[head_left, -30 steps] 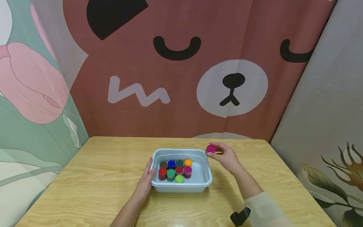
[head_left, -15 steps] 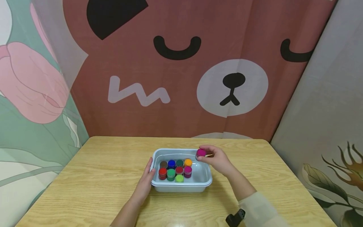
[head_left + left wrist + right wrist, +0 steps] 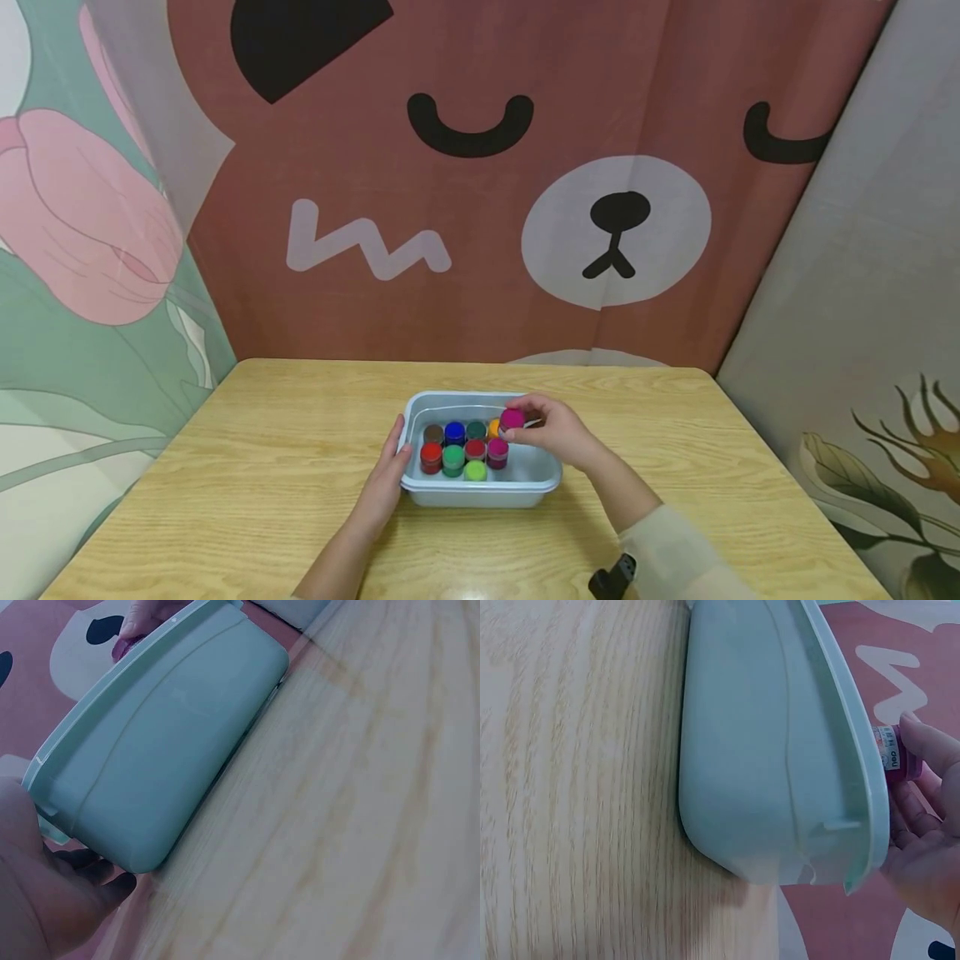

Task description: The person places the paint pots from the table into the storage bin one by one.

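In the head view my left hand (image 3: 385,479) holds the left end of a pale blue-grey plastic tub (image 3: 480,498). Its thumb lies at the rim and its fingers lie along the outer end wall, partly hidden behind the tub in the left wrist view. Over the tub's right half, my right hand (image 3: 558,429) pinches a small paint jar (image 3: 512,418) with a magenta lid, between thumb and fingers. A printed label shows on this jar in the right wrist view. Several similar jars stand inside, among them red (image 3: 431,457), blue (image 3: 454,432) and lime green (image 3: 475,471); the held jar partly covers an orange-lidded one (image 3: 494,427).
The tub stands on a light wood-grain table (image 3: 300,467). Behind the table hangs a curtain (image 3: 480,317) printed with a bear face. A black device (image 3: 612,577) sits by the right sleeve. Inside the tub, bare floor shows at the right.
My right hand has carried the magenta-lidded jar leftward and toward me, from the tub's back right corner to above the jars. The left hand and the tub stay in place.
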Motion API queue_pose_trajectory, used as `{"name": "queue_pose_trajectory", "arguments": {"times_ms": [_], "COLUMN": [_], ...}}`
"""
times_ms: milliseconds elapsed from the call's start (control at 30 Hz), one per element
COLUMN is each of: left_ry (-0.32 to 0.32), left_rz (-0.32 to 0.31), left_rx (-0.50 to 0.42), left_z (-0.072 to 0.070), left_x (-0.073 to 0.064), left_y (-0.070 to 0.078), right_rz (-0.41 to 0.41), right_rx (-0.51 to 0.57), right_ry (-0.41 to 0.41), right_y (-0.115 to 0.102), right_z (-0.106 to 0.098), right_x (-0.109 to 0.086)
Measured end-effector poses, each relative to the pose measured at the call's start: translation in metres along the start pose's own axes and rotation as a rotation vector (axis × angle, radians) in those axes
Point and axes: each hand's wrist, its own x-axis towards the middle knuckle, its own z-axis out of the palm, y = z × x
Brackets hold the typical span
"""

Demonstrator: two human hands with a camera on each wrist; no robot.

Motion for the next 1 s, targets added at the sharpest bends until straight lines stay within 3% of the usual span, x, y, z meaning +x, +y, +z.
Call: {"name": "queue_pose_trajectory", "arguments": {"times_ms": [467,700,1000], "left_ry": [0.004,0.006,0.005], "left_rz": [-0.007,-0.012,-0.005], "left_rx": [0.004,0.0,0.0], "left_z": [0.0,0.0,0.001], "left_x": [0.0,0.0,0.0], "left_y": [0.001,0.0,0.001], "right_rz": [-0.071,-0.032,-0.039], "right_rx": [-0.117,-0.133,-0.258], "right_ry": [-0.11,-0.139,-0.171], "right_y": [0.001,0.001,0.0], "right_z": [0.012,0.014,0.019], "right_x": [0.004,0.006,0.007]}}
